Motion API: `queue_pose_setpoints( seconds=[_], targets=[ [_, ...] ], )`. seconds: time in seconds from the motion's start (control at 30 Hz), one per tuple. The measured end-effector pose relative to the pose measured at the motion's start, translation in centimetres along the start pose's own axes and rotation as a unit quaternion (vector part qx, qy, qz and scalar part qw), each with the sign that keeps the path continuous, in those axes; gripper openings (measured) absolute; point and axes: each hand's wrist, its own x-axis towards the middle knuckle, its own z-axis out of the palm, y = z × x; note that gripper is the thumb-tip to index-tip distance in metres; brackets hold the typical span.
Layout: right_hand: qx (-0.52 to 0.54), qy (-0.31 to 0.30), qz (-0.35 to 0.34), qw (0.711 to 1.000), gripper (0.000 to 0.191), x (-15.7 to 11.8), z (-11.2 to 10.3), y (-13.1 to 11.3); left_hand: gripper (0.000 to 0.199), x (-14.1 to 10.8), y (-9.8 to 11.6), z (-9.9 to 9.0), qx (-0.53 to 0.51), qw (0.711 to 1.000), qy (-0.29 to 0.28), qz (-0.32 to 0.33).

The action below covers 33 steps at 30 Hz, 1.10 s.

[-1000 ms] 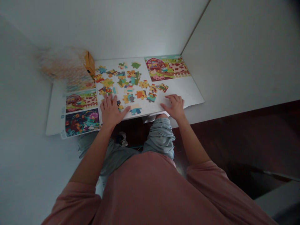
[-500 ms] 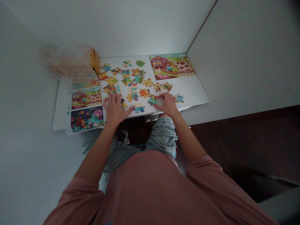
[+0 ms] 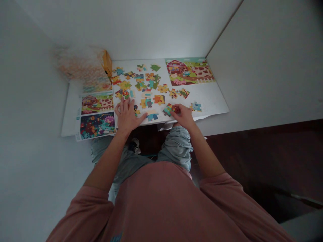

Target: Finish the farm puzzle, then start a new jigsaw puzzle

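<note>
Tabletop (image 3: 210, 97), white, seen from above; we place the dial's centre at its middle, with twelve o'clock toward the far wall (image 3: 156, 30). The far edge runs along that wall, and the right edge lies close to a side wall (image 3: 267, 74). The near edge, at six o'clock, is open, and both wrists cross it. We find the broadest bare stretch at three o'clock, between the farm picture (image 3: 199, 72) at two and the near edge; a blue piece (image 3: 196, 107) lies toward its near side. From nine to twelve, loose puzzle pieces (image 3: 147, 82) crowd the surface, leaving only narrow gaps. A yellow box (image 3: 107, 64) stands at ten, beside a clear plastic bag (image 3: 78, 65); a printed sheet (image 3: 98, 122) extends past the near edge at eight.

At four o'clock we see the right hand (image 3: 183, 115), thumb and fingertips drawn together in a pinch on a red puzzle piece (image 3: 176, 108). This touches a green-and-teal piece (image 3: 167, 109) on its nine o'clock side; we cannot tell whether the two are joined. At eight o'clock the left hand (image 3: 128, 116) lies palm down, fingers spread and thumb well apart, fingertips near the loose pieces.
</note>
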Motion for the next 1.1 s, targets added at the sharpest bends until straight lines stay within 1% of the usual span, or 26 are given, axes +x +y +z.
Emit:
queue_pose_setpoints(
  seconds=[0.1,0.13,0.3,0.4,0.5,0.57,0.67,0.77,0.83,0.97,1.1],
  targets=[
    [-0.113,0.049,-0.018,0.992,0.040,-0.3,0.0,-0.4,0.059,0.0,0.0,-0.1,-0.004,1.000,-0.001,-0.001],
    [-0.136,0.051,-0.022,0.989,0.040,-0.4,0.0,-0.6,0.059,0.0,0.1,-0.2,-0.005,1.000,0.000,0.000],
    [-0.176,0.012,-0.046,0.983,0.041,-0.9,0.7,-2.5,0.063,0.1,0.1,-0.4,-0.007,1.000,-0.015,0.002],
    [-0.182,-0.018,-0.061,0.981,0.042,-0.6,1.0,-3.5,0.064,0.0,0.0,-0.4,0.011,1.000,-0.020,0.001],
    [-0.185,-0.020,-0.066,0.980,0.040,0.9,1.1,-3.7,0.061,-0.1,0.1,-0.3,0.043,0.999,-0.016,-0.001],
    [-0.191,-0.011,-0.063,0.980,0.041,2.5,1.2,-3.4,0.061,-0.2,0.1,-0.2,0.054,0.998,-0.016,-0.002],
    [-0.200,-0.020,-0.073,0.977,0.043,4.6,1.4,-2.7,0.061,-0.2,0.2,-0.3,0.061,0.998,-0.023,-0.011],
    [-0.199,-0.034,-0.088,0.975,0.040,5.5,1.5,-2.2,0.058,-0.1,0.3,-0.5,0.053,0.998,-0.030,-0.018],
    [-0.192,-0.032,-0.088,0.977,0.039,5.3,1.4,-1.9,0.052,-0.1,0.3,-0.6,0.040,0.999,-0.029,-0.012],
    [-0.175,-0.010,-0.067,0.982,0.041,3.6,0.8,-1.4,0.042,-0.2,0.4,-0.8,0.008,1.000,-0.023,0.018],
    [-0.159,0.012,-0.039,0.986,0.042,1.8,0.1,-1.4,0.046,-0.2,0.7,-0.9,-0.026,0.999,-0.022,0.001]
  ],
)
